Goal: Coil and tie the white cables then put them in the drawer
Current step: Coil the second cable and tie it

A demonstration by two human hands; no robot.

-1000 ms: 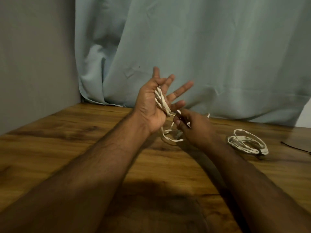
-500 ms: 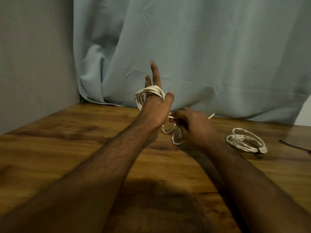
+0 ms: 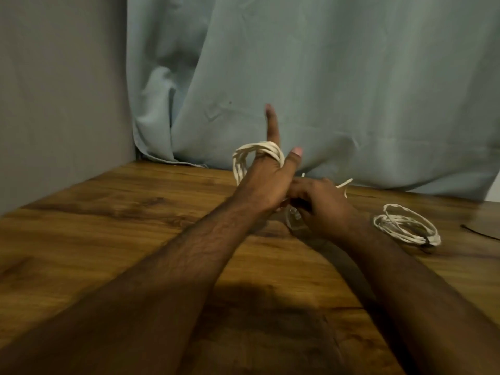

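The right hand [image 3: 322,207] pinches the loose end of the white cable [image 3: 257,155] and has shifted in under the left hand [image 3: 266,182], closer than half a second ago. The left grip stays released, fingers straight, loops wound around them, one finger raised higher now. The tied coil [image 3: 405,224] lies unmoved on the table [image 3: 108,226], right
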